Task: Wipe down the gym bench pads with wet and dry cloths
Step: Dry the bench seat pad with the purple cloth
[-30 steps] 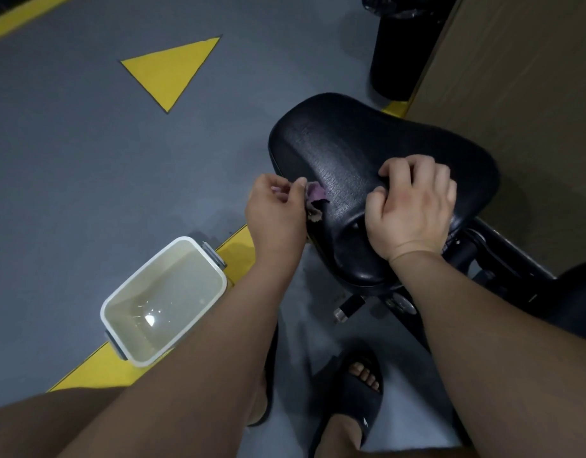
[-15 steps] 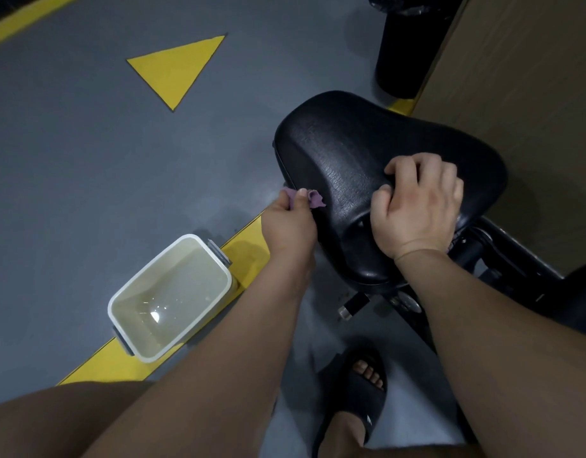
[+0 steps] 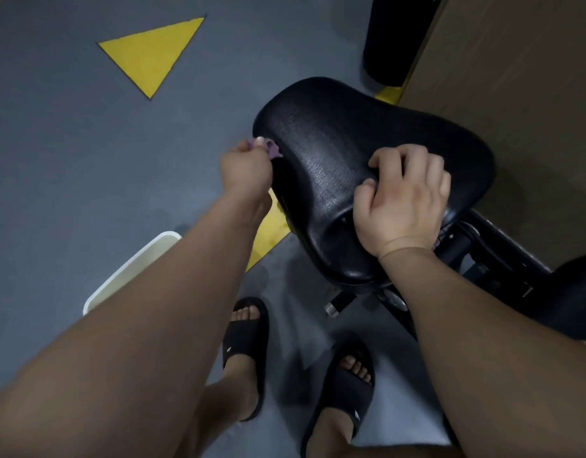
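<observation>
Mid-frame, the left hand (image 3: 247, 165) pinches a purple cloth (image 3: 274, 151) against the left edge of the black pad (image 3: 318, 133). The right hand (image 3: 405, 201) rests curled on top, and I cannot tell whether it holds anything.

Open floor (image 3: 70, 160) left of pad (image 3: 351, 133); wall (image 3: 516, 61), black bin (image 3: 397, 38) close beyond

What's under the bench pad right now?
A black frame and a silver-tipped pin show below the bench pad. Its mount is hidden by the pad and right hand.
</observation>
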### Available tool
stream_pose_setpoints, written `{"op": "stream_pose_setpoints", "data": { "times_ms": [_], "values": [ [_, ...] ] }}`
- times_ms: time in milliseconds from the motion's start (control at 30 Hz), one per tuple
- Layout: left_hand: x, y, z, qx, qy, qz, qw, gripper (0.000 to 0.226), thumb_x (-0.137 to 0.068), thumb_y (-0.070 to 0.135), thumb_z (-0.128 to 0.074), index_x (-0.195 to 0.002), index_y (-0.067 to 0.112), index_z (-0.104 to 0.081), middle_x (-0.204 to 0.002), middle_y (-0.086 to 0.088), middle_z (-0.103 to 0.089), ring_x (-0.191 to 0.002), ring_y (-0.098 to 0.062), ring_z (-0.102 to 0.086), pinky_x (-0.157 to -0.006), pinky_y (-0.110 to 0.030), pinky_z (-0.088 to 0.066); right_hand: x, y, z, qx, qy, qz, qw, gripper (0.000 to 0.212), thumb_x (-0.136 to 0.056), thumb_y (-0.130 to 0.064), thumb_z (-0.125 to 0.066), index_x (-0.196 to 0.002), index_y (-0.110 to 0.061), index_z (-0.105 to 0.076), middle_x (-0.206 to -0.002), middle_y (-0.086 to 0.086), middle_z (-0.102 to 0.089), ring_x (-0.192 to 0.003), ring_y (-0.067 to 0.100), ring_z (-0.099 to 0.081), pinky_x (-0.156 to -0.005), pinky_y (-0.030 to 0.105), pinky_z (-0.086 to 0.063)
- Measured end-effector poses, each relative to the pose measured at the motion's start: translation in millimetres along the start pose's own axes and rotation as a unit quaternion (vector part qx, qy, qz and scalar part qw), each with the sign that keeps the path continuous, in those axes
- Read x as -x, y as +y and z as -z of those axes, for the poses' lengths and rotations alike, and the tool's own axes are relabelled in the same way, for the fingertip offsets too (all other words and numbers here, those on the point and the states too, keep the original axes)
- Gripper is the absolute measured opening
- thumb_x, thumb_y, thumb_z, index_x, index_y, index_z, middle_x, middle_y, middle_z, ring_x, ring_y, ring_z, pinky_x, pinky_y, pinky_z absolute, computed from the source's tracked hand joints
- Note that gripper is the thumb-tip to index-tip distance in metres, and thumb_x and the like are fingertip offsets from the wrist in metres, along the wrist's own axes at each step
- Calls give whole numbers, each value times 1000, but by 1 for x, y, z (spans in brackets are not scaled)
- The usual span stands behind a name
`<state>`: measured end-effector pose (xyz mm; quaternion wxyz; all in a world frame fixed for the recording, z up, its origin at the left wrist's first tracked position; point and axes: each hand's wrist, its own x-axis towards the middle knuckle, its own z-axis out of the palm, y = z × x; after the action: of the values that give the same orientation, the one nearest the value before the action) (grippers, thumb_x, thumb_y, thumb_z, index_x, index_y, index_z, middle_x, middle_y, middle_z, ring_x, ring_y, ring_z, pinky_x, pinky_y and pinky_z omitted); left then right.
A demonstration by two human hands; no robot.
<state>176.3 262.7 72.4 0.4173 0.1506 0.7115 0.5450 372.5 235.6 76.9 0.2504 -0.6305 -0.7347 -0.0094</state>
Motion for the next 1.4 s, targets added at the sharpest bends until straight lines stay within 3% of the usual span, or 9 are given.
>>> {"op": "stream_pose_setpoints", "data": {
  "times_ms": [267, 400, 667, 833, 1033, 1233, 1300, 1367, 1400],
  "values": [
    [88, -45, 14, 27, -24, 44, 998, 27, -100, 15, -57, -77, 19, -71, -70, 11, -71, -73, -10, -64, -81, -30, -51, 1, -2, 1, 5, 1, 0, 1000, 25, -86, -29, -52, -108, -18, -60, -115, 8, -53, -108, 32, -47, -98, 42, -35],
    [109, -50, 13, 77, -26, 65, 995, 29, -102, 12, -55, -76, 18, -68, -69, 11, -69, -72, -9, -62, -78, -26, -49, 2, -3, 2, 4, 2, -1, 1000, 27, -87, -29, -52, -109, -17, -60, -115, 8, -53, -108, 31, -47, -99, 42, -34],
    [29, -20, -4, 66, 15, 58, 996, 31, -102, 8, -53, -74, 13, -64, -63, 4, -65, -62, -11, -61, -69, -22, -50, 2, -1, 0, 1, 3, -4, 1000, 25, -86, -28, -53, -108, -18, -60, -115, 8, -53, -107, 31, -46, -97, 42, -34],
    [-17, 4, -5, 8, -5, 4, 1000, 25, -105, 10, -48, -84, 9, -62, -76, -3, -63, -66, -13, -58, -67, -23, -48, 0, 0, 0, 0, -2, -5, 1000, 25, -85, -29, -54, -107, -18, -60, -115, 7, -53, -105, 31, -46, -95, 44, -36],
    [-59, 41, -3, -102, -145, -40, 983, 26, -106, 10, -47, -87, 15, -63, -83, -1, -63, -71, -7, -61, -70, -18, -50, -1, -1, 1, 5, -6, 0, 1000, 25, -85, -30, -54, -107, -19, -60, -113, 7, -53, -104, 31, -47, -93, 43, -35],
    [-33, 27, 14, -209, -124, -68, 968, 23, -103, 18, -53, -84, 15, -64, -72, 8, -65, -69, -7, -59, -76, -27, -50, -1, -2, 3, 10, -9, -3, 1000, 26, -85, -30, -53, -107, -17, -60, -113, 8, -53, -104, 33, -46, -93, 45, -35],
    [-1, 12, 17, -242, -111, -88, 960, 13, -102, 19, -55, -103, 9, -63, -86, 4, -66, -78, -10, -59, -80, -30, -49, -1, -3, 4, 10, -15, -5, 1000, 27, -86, -31, -51, -107, -17, -60, -114, 9, -53, -105, 33, -45, -94, 44, -34],
    [37, -2, 15, -291, -123, -97, 944, 40, -104, 21, -51, -141, 7, -45, -127, 3, -60, -106, -14, -59, -93, -24, -43, -1, -3, 5, 11, -20, -8, 1000, 27, -86, -31, -51, -108, -17, -60, -114, 8, -53, -105, 32, -45, -95, 44, -34],
    [52, -6, 11, -313, -129, -100, 936, 51, -106, 22, -48, -151, 5, -32, -148, 2, -43, -125, -15, -51, -99, -17, -33, -1, -4, 5, 9, -21, -9, 1000, 27, -87, -30, -51, -108, -17, -60, -114, 8, -52, -106, 32, -45, -95, 44, -34]
  ]
}}
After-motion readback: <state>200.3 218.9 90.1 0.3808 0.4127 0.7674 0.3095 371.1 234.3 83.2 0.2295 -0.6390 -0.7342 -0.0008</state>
